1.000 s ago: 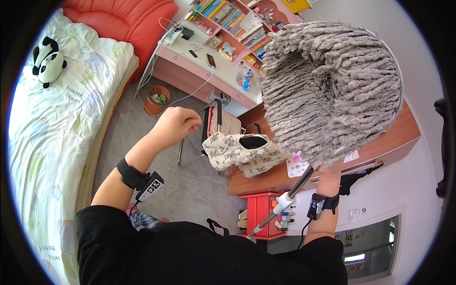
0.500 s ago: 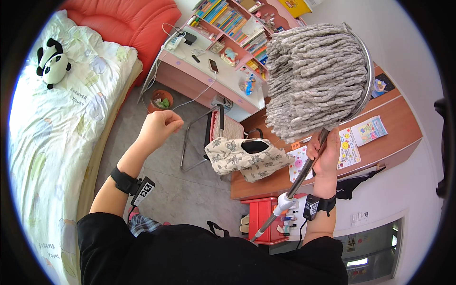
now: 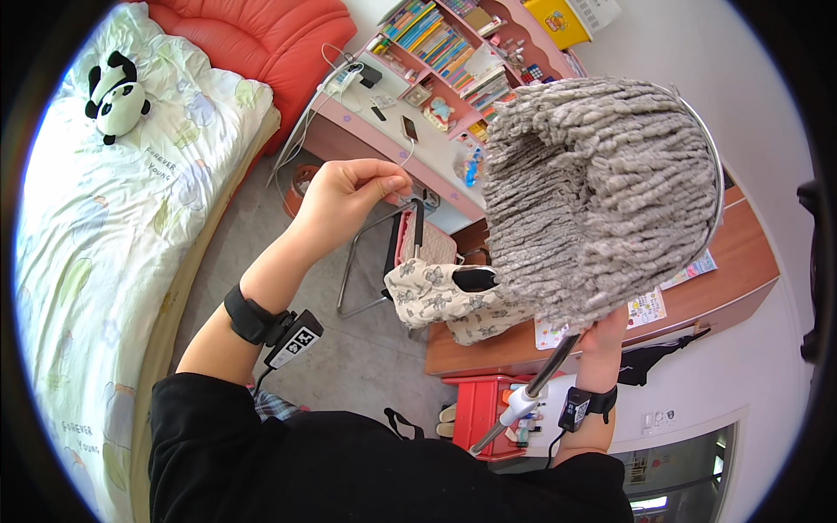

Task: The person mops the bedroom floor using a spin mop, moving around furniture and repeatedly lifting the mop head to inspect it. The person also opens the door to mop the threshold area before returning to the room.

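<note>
My right hand (image 3: 605, 335) grips the metal pole of a mop (image 3: 602, 200) close below its head and is partly hidden behind the strands. The mop is held head up, its grey, ropey strands hanging toward the left from a round metal rim. Its pole slants down toward my body through a white collar. My left hand (image 3: 349, 202) is raised left of the mop head, apart from it, thumb and fingers pinched together. Whatever is in that pinch, if anything, is too small to make out.
A chair (image 3: 417, 235) with a patterned cloth (image 3: 436, 296) over it stands ahead, before a white-and-pink desk (image 3: 349, 113). Left is a bed (image 3: 157, 218) with a panda plush (image 3: 119, 105). A brown cabinet (image 3: 741, 261) lies right, a red drawer unit (image 3: 475, 418) nearer me.
My left hand has moved right and up, closer to the mop head. The mop head has shifted right and slightly down and tilted, now covering more of my right hand.
</note>
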Motion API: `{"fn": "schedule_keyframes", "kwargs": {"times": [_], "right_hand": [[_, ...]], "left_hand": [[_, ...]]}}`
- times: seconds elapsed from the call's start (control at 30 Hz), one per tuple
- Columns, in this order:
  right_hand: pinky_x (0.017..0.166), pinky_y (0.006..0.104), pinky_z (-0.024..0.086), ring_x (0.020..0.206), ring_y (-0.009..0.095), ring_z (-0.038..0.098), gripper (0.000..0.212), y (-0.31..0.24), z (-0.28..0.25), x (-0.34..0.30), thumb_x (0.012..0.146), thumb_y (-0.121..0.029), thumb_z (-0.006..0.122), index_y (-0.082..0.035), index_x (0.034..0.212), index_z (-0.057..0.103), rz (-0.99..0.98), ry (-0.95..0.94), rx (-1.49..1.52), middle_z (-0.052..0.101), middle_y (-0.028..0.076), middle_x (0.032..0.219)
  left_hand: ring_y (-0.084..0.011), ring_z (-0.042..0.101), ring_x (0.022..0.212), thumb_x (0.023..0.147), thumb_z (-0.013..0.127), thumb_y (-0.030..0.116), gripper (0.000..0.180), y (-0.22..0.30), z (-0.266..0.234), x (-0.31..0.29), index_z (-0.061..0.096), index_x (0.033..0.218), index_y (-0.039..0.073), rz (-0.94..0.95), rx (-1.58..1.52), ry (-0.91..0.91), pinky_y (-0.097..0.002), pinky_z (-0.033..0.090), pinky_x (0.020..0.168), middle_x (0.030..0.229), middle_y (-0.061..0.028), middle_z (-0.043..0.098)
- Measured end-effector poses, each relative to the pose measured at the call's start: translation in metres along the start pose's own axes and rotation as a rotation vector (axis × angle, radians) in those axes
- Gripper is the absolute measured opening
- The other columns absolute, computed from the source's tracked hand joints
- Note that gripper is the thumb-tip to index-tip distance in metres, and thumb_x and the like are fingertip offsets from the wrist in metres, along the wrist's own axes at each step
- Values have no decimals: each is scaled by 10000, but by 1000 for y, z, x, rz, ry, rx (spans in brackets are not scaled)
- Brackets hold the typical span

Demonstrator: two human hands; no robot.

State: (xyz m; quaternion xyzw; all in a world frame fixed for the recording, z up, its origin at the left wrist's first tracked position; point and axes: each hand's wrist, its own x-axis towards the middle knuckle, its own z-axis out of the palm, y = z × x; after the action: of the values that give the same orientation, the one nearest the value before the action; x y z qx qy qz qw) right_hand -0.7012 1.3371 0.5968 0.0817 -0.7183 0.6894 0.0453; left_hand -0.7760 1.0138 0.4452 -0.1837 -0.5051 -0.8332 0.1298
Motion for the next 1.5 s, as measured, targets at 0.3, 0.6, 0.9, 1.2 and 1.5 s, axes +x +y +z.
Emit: {"fn": "schedule_keyframes", "kwargs": {"times": [0.3, 0.6, 0.9, 1.2, 1.5], "right_hand": [[887, 401, 437, 1090, 234, 498, 495, 9, -23, -8, 893, -422, 446, -100, 1268, 418, -123, 13, 102, 498, 65, 1212], [947, 416, 387, 1141, 239, 459, 505, 11, -45, -12, 892, -419, 450, -104, 1285, 401, -129, -50, 74, 474, 58, 1245], [365, 259, 383, 524, 159, 522, 326, 5, -23, -15, 916, -317, 474, -74, 1131, 440, -90, 9, 37, 564, 108, 822], [366, 198, 276, 415, 73, 358, 310, -6, 31, 5, 952, -349, 409, -121, 1162, 417, -84, 127, -272, 392, 12, 557], [357, 200, 279, 389, 71, 354, 421, -5, 37, 23, 950, -349, 415, -167, 1325, 351, 30, 209, -296, 390, 8, 547]], "left_hand": [[-178, 527, 1098, 831, 590, 36, 87, 15, 18, 11, 654, 852, -19, 190, 135, -218, -268, 430, 850, 945, -64, 650], [-82, 596, 655, 838, 561, 35, 127, -4, 12, 19, 642, 891, -47, 44, 421, -80, -226, 492, 642, 750, -61, 658], [-145, 580, 546, 792, 578, 72, 118, -56, -81, -20, 635, 806, -30, -65, 779, 176, -256, 455, 551, 600, -86, 602], [-140, 596, 559, 790, 588, 77, 129, -82, -119, -80, 643, 791, -39, -252, 809, 230, -249, 467, 556, 608, -83, 616], [-144, 604, 562, 785, 595, 70, 121, -83, -122, -106, 649, 799, -39, -352, 799, 248, -248, 473, 559, 618, -90, 624]]}}
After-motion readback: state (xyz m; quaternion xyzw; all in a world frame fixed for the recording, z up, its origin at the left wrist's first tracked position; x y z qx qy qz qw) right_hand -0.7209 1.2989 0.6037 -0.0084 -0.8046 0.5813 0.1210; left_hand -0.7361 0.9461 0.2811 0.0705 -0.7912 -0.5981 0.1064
